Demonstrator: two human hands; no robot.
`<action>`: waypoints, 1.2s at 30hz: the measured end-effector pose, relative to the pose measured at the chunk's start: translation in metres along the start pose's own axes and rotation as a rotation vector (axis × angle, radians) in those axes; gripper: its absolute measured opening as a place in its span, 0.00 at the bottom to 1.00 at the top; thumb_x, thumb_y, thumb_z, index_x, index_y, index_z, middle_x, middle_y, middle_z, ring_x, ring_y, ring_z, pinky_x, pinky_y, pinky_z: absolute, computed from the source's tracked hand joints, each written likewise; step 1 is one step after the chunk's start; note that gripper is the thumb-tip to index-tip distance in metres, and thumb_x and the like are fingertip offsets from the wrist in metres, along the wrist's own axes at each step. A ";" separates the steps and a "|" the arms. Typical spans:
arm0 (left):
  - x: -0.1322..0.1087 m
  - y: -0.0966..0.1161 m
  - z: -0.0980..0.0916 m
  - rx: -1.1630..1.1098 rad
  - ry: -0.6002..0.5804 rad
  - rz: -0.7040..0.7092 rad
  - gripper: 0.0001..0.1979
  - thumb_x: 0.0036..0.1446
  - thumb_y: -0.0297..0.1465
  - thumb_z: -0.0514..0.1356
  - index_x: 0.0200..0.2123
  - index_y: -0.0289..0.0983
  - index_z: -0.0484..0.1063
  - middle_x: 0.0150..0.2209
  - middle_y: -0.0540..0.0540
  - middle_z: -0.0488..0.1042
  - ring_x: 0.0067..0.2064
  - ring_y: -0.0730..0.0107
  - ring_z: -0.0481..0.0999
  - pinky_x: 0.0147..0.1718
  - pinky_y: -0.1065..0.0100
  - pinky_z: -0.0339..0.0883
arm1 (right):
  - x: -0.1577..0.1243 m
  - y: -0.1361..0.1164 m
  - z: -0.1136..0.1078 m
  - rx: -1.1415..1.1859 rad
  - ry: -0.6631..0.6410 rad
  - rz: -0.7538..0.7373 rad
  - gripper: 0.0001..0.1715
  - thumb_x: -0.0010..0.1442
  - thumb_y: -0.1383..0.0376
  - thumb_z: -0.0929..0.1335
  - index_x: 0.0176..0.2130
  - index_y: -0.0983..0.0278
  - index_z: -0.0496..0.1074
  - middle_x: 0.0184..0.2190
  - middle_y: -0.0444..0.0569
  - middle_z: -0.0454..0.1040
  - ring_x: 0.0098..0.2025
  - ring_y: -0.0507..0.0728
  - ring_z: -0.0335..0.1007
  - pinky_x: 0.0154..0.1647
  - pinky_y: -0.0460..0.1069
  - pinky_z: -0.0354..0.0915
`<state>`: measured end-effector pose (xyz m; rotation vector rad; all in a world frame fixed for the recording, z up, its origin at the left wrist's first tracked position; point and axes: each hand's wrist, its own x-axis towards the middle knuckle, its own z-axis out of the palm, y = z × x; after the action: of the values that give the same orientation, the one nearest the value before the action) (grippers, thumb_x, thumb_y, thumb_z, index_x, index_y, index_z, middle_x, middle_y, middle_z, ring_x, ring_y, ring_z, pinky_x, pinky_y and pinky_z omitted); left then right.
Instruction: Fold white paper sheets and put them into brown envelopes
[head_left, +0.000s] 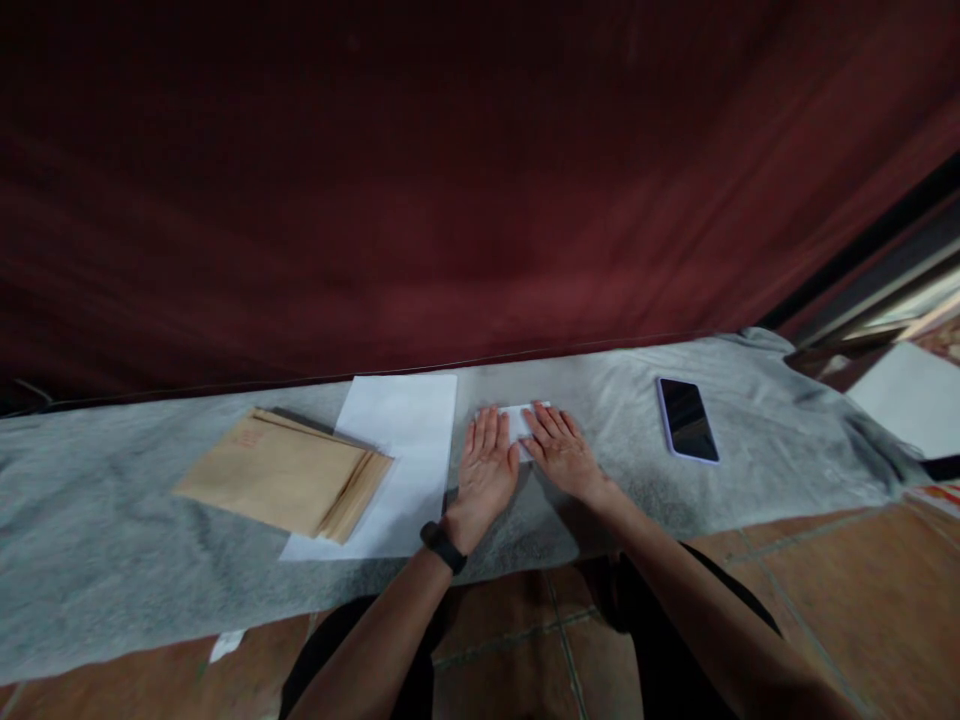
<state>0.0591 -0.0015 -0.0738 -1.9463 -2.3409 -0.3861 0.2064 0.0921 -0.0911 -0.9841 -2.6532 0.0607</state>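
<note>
A small folded white paper (pixel 519 420) lies on the grey cloth (pixel 112 540), mostly hidden under both hands. My left hand (pixel 487 468) lies flat on its left part, fingers stretched out together, with a black band on the wrist. My right hand (pixel 564 452) rests flat on its right part, fingers extended. Neither hand grips anything.
A stack of brown envelopes (pixel 281 472) lies left of my hands, partly on white paper sheets (pixel 401 440). A dark phone (pixel 687 419) lies to the right on the cloth. A dark red curtain (pixel 450 180) hangs behind. Tiled floor (pixel 825 580) shows in front.
</note>
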 end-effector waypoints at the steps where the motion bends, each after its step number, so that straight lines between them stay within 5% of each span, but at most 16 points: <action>1: 0.003 0.003 0.001 -0.009 -0.006 0.031 0.29 0.71 0.35 0.43 0.71 0.30 0.53 0.72 0.37 0.54 0.73 0.57 0.50 0.70 0.50 0.50 | 0.000 -0.001 0.000 -0.003 -0.005 0.000 0.31 0.74 0.57 0.57 0.70 0.63 0.57 0.71 0.55 0.55 0.72 0.64 0.52 0.70 0.62 0.49; 20: 0.006 -0.004 0.009 0.067 -0.014 -0.115 0.31 0.69 0.45 0.50 0.71 0.39 0.56 0.72 0.37 0.53 0.73 0.49 0.52 0.68 0.47 0.50 | -0.002 0.041 -0.013 -0.051 -0.062 0.092 0.32 0.72 0.54 0.60 0.69 0.64 0.60 0.70 0.57 0.58 0.69 0.67 0.54 0.68 0.63 0.52; 27: 0.006 -0.003 0.008 0.043 -0.014 -0.133 0.31 0.69 0.44 0.51 0.71 0.39 0.57 0.73 0.36 0.51 0.73 0.47 0.51 0.68 0.46 0.48 | 0.006 0.024 -0.019 0.118 -0.035 0.265 0.21 0.66 0.62 0.64 0.57 0.65 0.72 0.55 0.59 0.73 0.55 0.66 0.66 0.57 0.59 0.63; 36: 0.006 -0.004 0.009 -0.002 -0.004 -0.125 0.31 0.69 0.44 0.52 0.70 0.37 0.58 0.73 0.34 0.51 0.73 0.44 0.49 0.69 0.44 0.46 | 0.018 0.030 -0.016 0.422 -0.034 0.454 0.18 0.64 0.64 0.64 0.52 0.63 0.73 0.42 0.53 0.78 0.42 0.58 0.74 0.45 0.50 0.67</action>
<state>0.0554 0.0059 -0.0818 -1.8082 -2.4739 -0.3931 0.2172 0.1261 -0.0751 -1.4030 -2.2466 0.7075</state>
